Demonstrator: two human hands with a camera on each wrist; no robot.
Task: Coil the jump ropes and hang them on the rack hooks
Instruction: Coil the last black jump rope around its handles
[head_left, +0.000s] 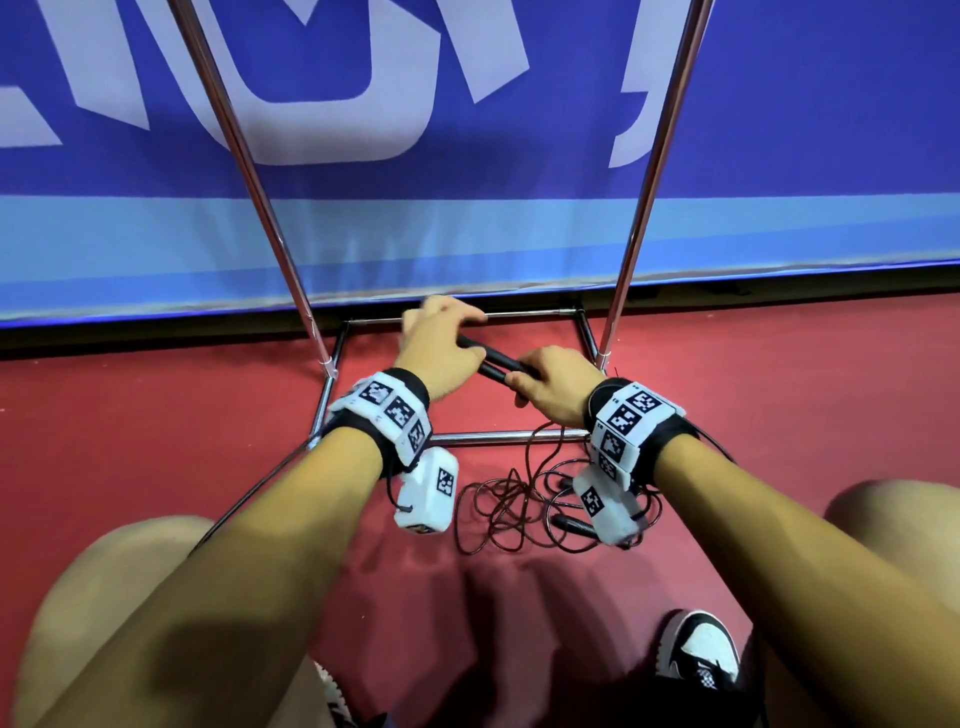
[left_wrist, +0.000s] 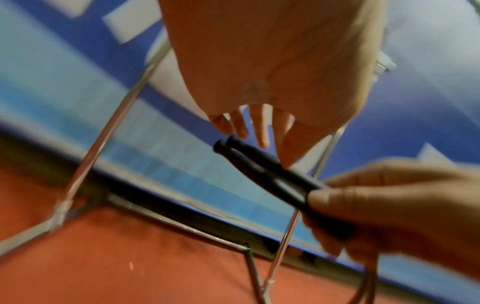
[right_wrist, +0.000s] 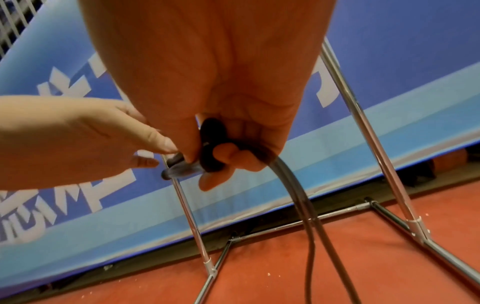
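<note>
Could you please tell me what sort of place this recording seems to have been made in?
Probably an indoor sports hall: a red sports floor, a blue printed barrier banner along its edge, and jump ropes tangled beside a chrome rack.

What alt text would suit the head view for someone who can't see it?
Right hand grips two black jump rope handles held side by side while the left hand reaches over their free ends. Below, tangled cord lies on the red floor before a metal rack.
</note>
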